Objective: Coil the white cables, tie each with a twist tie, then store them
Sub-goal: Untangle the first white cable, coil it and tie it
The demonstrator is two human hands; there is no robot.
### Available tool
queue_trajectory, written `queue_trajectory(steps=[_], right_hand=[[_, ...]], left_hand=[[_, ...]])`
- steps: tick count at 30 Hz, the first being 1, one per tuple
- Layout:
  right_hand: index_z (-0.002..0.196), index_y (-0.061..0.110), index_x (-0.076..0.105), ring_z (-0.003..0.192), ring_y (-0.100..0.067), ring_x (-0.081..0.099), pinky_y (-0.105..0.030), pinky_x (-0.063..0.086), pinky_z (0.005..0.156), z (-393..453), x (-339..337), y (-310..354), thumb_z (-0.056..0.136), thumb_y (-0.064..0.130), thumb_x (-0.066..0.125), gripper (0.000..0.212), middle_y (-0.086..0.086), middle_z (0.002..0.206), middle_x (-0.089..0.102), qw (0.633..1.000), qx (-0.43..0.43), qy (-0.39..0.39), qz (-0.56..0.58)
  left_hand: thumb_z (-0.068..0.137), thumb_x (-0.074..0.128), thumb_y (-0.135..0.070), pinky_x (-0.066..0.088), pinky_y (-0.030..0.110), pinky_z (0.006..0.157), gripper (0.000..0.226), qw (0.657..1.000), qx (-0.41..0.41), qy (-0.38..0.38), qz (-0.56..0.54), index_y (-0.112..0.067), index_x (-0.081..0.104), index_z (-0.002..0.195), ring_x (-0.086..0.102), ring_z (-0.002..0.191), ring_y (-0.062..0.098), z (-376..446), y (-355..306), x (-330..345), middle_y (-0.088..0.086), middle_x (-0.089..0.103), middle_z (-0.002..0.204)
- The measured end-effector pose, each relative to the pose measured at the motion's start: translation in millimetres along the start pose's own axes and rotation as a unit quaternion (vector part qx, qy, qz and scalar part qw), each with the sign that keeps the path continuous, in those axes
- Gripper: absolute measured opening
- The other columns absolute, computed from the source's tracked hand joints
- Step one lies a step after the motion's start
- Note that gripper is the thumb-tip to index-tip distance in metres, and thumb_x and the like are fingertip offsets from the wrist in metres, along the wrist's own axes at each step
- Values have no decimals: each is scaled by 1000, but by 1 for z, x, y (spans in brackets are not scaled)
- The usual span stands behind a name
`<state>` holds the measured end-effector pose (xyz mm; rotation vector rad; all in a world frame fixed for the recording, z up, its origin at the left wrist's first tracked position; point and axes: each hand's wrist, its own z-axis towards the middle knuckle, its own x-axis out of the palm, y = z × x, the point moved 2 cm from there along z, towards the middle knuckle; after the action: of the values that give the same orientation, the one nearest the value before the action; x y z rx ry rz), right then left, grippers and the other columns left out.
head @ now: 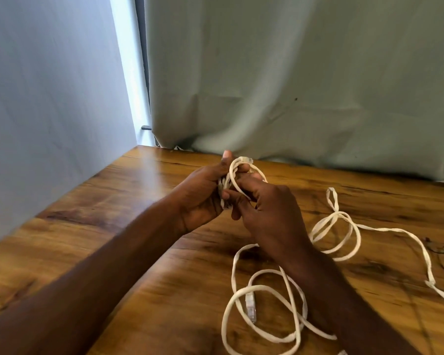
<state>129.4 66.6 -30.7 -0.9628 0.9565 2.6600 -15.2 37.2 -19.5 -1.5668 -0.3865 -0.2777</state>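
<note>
Head view: a small coil of white cable (pixel 235 179) sits between both hands above the bench (pixel 144 201). The left hand (pixel 203 193) has its grip closed around the coil; the right hand (pixel 264 208) pinches a loop of it. More loose white cable (pixel 287 298) lies on the bench beside the right forearm, one clear plug (pixel 250 307) showing.

Two hands are showing, the left hand (pixel 203 190) and the right hand (pixel 269 208), both gripping one small coil of white cable (pixel 232 175) above the one wooden table (pixel 113 216). Two clear plugs are showing: one (pixel 247 159) sticking out at the far side of the coil, one (pixel 250 307) lying near. The loose white cable (pixel 354 234) is sprawling on the right (whether one run or several, I cannot tell). One curtain (pixel 292 85) is hanging beyond.
</note>
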Motion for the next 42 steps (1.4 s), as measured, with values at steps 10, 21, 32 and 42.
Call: queue_trajectory(steps=[10,21,32,42], right_hand=[[126,27,64,89,-13,68,-37,59,78,1,-1,-2,107,29,52,23,6,107,70,995,2,68,-70],[137,13,57,59,2,59,-11,42,55,-4,-13,26,106,19,58,31,9,111,74,976,-100,-178,69],[153,26,42,115,-12,69,-19,57,80,13,-21,-6,88,35,78,75,-1,135,65,940,154,-23,304],[120,16,72,92,-11,76,-21,59,76,14,-18,-1,103,14,62,21,1,102,79,934,163,-32,315]], left_hand=[[107,56,-32,47,24,60,28,988,97,43,116,-9,70,99,50,64,11,-5,-5,1,8,61,86],[110,52,-30,60,36,79,34,989,141,-40,-9,-9,73,94,73,79,22,2,-11,-9,12,73,86],[105,50,-23,48,34,72,28,991,89,102,11,-12,53,80,35,46,12,-6,-7,4,-4,29,50],[97,70,-19,61,30,75,22,991,70,74,91,-2,75,111,63,61,14,-8,-16,0,8,64,70]])
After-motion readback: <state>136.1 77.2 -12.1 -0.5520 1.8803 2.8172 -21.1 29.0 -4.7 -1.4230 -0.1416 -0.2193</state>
